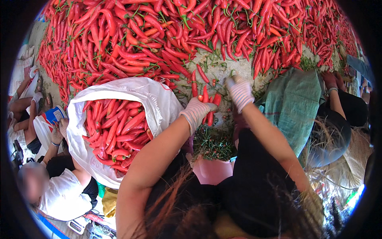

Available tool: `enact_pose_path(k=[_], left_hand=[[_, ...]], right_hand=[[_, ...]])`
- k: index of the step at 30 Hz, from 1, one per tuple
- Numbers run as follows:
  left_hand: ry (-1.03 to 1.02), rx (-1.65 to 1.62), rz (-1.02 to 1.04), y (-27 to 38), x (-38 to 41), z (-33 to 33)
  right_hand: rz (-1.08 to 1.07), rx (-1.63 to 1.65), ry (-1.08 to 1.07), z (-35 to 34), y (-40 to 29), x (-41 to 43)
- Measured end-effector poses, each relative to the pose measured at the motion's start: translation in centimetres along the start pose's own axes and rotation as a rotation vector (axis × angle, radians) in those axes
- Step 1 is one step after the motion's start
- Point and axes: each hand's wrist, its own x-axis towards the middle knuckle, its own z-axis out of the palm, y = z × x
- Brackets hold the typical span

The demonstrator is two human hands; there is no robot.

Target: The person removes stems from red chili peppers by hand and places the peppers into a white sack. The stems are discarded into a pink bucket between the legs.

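My left hand [197,111], in a striped knit glove, is closed around several red chili peppers [210,117], their tips poking out above and below the fingers. Just right of it is my right hand [239,91], gloved alike and slightly blurred over the concrete floor [240,67]. Its fingertips point away from me, and whether anything is between them is unclear. Two loose chilies [202,73] lie on the floor beyond my left hand. Below both hands, between my legs, is a heap of green stems [213,145] in a pink container [210,171].
A big pile of red chilies [134,38] spreads across the far side. At my left stands a white woven sack [162,104] holding stemless chilies [116,128]. A green woven sack [294,101] is on my right. Other people work close by on both sides.
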Motion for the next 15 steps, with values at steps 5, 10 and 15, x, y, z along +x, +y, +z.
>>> enact_pose_path(k=[5, 10, 15], left_hand=[[0.136, -0.359, 0.141, 0.4, -0.6, -2.2], [0.180, -0.433, 0.184, 0.8, 0.5, -2.8], [0.241, -0.256, 0.147, 1.2, 0.7, -2.5]], right_hand=[[-0.061, -0.118, -0.097, -2.4, -0.1, 1.9], [-0.416, -0.492, -0.107, 1.5, -3.9, 3.7], [-0.553, -0.430, -0.250, 1.0, -2.2, 1.6]])
